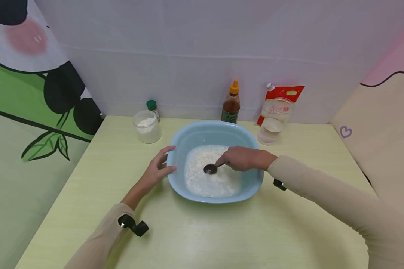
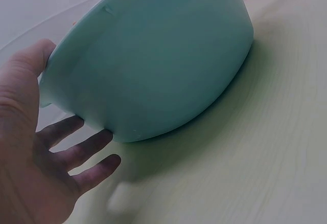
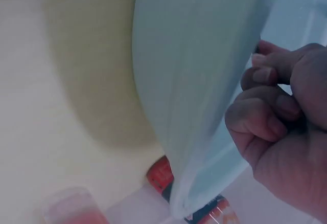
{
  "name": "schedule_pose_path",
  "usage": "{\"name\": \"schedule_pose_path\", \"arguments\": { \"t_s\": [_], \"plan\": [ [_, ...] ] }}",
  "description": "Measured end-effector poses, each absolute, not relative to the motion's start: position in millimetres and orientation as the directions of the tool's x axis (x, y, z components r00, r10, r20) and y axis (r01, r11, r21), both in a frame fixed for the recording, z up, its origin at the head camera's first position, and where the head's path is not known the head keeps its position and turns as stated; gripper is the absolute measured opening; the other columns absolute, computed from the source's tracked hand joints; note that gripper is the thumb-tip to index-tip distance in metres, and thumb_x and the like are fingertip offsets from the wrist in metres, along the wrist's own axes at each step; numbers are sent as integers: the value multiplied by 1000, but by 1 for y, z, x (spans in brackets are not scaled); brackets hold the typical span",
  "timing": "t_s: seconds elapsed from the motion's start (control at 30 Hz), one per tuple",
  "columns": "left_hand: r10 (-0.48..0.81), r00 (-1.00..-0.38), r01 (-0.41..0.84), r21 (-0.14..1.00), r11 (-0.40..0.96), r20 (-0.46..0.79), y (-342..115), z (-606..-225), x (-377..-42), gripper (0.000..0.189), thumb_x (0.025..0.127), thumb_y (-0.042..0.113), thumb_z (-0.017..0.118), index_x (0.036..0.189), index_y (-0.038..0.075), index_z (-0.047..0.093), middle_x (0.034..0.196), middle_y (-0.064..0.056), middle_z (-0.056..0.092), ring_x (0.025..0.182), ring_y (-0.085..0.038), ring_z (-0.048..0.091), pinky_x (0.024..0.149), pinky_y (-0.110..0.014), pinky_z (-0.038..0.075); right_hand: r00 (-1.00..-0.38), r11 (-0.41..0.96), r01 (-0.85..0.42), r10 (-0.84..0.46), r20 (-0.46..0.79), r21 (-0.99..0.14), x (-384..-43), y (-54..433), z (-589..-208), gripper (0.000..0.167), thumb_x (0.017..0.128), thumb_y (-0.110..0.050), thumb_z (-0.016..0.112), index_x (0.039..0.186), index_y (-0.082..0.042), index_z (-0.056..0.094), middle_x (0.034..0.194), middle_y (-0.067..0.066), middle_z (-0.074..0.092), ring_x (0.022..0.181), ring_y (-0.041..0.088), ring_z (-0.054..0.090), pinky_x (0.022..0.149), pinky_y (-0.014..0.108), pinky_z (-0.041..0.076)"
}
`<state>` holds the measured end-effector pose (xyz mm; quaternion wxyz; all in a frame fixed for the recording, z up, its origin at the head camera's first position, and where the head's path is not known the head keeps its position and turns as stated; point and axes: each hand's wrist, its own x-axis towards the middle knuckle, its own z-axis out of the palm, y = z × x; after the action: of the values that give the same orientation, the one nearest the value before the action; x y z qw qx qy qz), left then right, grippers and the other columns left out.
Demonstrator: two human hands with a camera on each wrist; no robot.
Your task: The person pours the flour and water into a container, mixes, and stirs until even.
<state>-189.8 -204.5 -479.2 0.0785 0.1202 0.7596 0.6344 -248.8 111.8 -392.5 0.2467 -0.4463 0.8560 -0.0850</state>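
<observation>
A light blue plastic basin (image 1: 215,200) stands on the table, with a white, lumpy, wet mixture (image 1: 202,186) spread over its bottom. My left hand (image 1: 155,170) holds the basin's left side, thumb and fingertips at the rim. In the left wrist view, the other fingers (image 2: 82,152) spread below, near the outer wall. Over the basin, my right hand (image 1: 240,158) grips a dark spoon (image 1: 210,169) by its handle, the bowl at or just above the mixture. The right wrist view has that hand's fingers (image 3: 260,116) curled beside the rim, with the spoon mostly hidden.
Behind the basin stand a clear jar of white powder (image 1: 147,129), a green-capped shaker (image 1: 152,106) and an orange-capped sauce bottle (image 1: 231,104). At the back right, a clear container of liquid (image 1: 271,129) stands before a red spouted pouch (image 1: 291,91). A grey-white cloth wall (image 1: 195,63) closes the back.
</observation>
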Motion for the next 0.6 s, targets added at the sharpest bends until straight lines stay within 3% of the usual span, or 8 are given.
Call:
{"name": "schedule_pose_path", "arguments": {
  "t_s": [0.23, 0.4, 0.5, 0.6],
  "plan": [
    [277, -960, 83, 982, 167, 34, -205, -481, -191, 69, 92, 10, 61, 154, 17, 31, 153, -30, 36, 131, -53, 48, 89, -31, 56, -577, 643, -748, -753, -317, -166, -272, 108, -392, 45, 94, 6, 54, 134, -13, 64, 131, 8, 68, 112, 27, 66, 95, 39, 56],
    [279, -960, 82, 985, 155, 36, -204, -482, -191, 69, 92, 8, 61, 154, 16, 31, 153, -31, 36, 130, -54, 48, 88, -31, 57, -639, 706, -695, -692, -336, -134, -281, 112, -391, 44, 94, 2, 59, 134, -15, 65, 131, 8, 68, 111, 27, 64, 101, 43, 53],
    [281, -959, 85, 986, 145, 41, -203, -482, -191, 69, 92, 7, 61, 153, 15, 31, 153, -32, 35, 130, -54, 47, 87, -31, 58, -625, 709, -682, -693, -360, -180, -281, 115, -389, 43, 94, 2, 58, 133, -15, 65, 131, 7, 68, 110, 25, 63, 103, 44, 52],
    [281, -959, 85, 986, 146, 42, -203, -482, -191, 67, 93, 8, 60, 153, 15, 30, 153, -32, 35, 129, -54, 48, 86, -33, 59, -570, 682, -686, -721, -395, -254, -277, 118, -385, 41, 96, 2, 55, 133, -13, 66, 132, 6, 67, 117, 25, 63, 106, 44, 50]
  ]
}}
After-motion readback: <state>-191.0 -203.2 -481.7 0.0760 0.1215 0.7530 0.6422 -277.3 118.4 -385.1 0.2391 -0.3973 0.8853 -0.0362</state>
